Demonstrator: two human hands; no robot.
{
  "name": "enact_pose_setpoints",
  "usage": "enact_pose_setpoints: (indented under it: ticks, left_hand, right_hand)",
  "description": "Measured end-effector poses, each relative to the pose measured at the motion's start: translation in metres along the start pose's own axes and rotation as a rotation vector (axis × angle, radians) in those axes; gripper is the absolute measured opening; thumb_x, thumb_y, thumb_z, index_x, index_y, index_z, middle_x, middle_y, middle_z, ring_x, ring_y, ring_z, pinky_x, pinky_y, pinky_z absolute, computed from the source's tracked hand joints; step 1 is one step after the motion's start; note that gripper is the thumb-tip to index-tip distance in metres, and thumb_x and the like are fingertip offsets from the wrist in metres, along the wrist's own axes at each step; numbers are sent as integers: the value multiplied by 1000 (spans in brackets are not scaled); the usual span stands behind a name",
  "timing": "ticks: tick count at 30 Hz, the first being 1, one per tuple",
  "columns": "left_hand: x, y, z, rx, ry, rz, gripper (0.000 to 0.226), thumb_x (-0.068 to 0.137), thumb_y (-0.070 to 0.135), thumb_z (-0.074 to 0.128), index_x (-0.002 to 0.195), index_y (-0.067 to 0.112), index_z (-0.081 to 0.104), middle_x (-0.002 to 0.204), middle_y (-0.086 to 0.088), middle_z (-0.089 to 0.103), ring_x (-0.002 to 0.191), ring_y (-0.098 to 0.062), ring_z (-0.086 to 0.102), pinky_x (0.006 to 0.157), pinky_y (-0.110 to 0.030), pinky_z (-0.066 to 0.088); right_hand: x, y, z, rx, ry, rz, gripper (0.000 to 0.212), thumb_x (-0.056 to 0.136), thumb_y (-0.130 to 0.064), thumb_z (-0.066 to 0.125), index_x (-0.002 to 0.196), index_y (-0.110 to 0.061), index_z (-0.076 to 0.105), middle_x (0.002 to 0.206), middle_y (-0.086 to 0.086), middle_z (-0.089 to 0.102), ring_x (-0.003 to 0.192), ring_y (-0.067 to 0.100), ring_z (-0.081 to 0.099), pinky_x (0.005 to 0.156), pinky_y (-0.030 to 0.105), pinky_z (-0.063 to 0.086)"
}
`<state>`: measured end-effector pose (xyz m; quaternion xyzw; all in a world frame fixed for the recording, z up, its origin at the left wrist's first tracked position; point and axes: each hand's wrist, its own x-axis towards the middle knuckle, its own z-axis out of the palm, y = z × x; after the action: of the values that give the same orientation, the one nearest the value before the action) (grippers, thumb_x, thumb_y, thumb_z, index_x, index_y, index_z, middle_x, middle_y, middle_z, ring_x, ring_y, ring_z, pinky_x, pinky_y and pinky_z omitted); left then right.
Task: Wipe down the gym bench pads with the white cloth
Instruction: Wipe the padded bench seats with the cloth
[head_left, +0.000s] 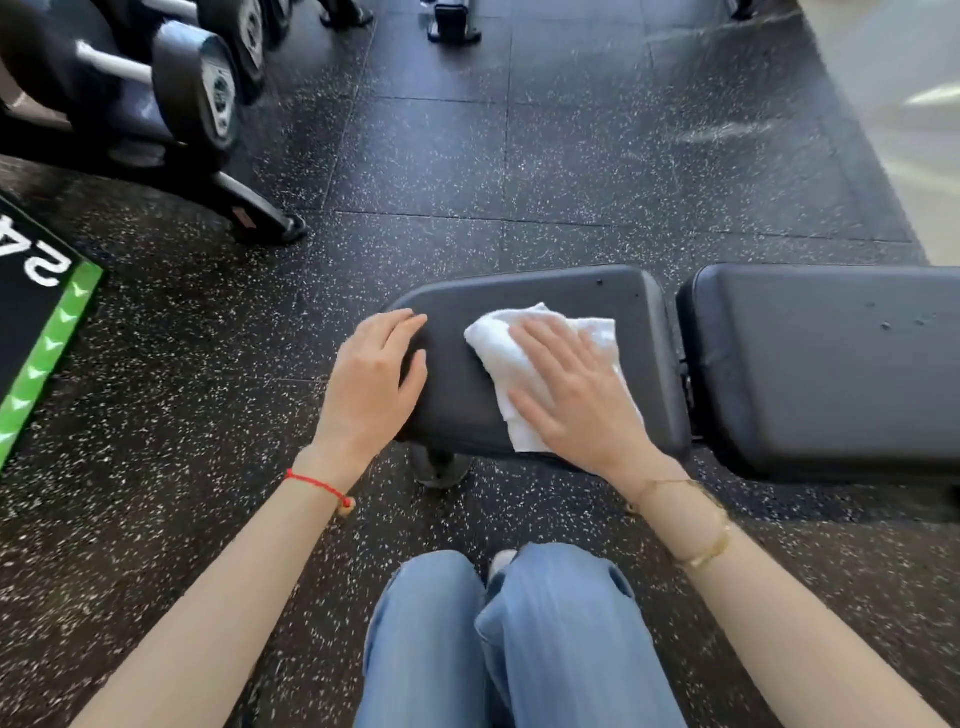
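Two bench pads (545, 312) (821, 364), one white cloth (524, 332), perhaps three dumbbells (197, 88).

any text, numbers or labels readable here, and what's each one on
"24": large white characters, seen upside down and cut off by the frame edge, on the black floor mat with a green arrow border.
Dumbbell end caps: markings present, too blurred to read.
Small red label on the rack foot: too small to read.
White cloth, bench pads: no text visible.

Both hands (371, 387) (574, 392) flat, fingers (540, 338) spread
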<state>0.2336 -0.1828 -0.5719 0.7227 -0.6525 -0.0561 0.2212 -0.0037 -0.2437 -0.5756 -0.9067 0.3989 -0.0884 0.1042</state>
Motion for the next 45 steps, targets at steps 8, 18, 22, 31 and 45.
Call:
enact_pose_setpoints:
  ticks: [8, 18, 22, 31, 45]
  left_hand:
    - [9, -15, 16, -97, 93, -33, 44, 97, 20, 53, 138, 5, 52, 143, -13, 49, 136, -29, 38, 119, -41, 28]
    - [12, -14, 28, -178, 167, -111, 42, 95, 17, 49, 136, 6, 53, 141, -12, 50, 134, -28, 39, 118, -36, 27]
    - [11, -10, 30, -203, 193, -122, 43, 95, 14, 50, 137, 6, 52, 142, -12, 49, 135, -28, 38, 118, -39, 27]
    - [10, -16, 34, -198, 192, -102, 44, 96, 16, 50, 139, 8, 51, 145, -10, 48, 136, -29, 37, 119, -40, 26]
    - [9, -16, 35, -209, 214, -108, 44, 96, 19, 49, 139, 9, 51, 144, -10, 49, 135, -28, 38, 118, -39, 28]
  right_hand:
    - [51, 13, -12, -81, -18, 286, 66, 101, -57, 33, 157, -28, 16, 166, -4, 11, 153, 23, 5, 122, 49, 9]
    - [-7, 28, -8, -85, 12, 283, 60, 102, -55, 28, 157, -31, 21, 166, -6, 14, 153, 19, 8, 122, 43, 7]
    - [74, 30, -13, -130, -15, 394, 65, 100, -61, 28, 156, -29, 19, 165, -3, 18, 152, 28, 10, 122, 46, 9]
    - [6, 23, -1, -112, 38, 189, 67, 94, -66, 20, 155, -38, 21, 164, -9, 19, 152, 23, 14, 119, 42, 7]
    - [10, -2, 2, -116, -5, 112, 68, 92, -68, 16, 155, -42, 19, 164, -14, 15, 153, 17, 8, 122, 45, 9]
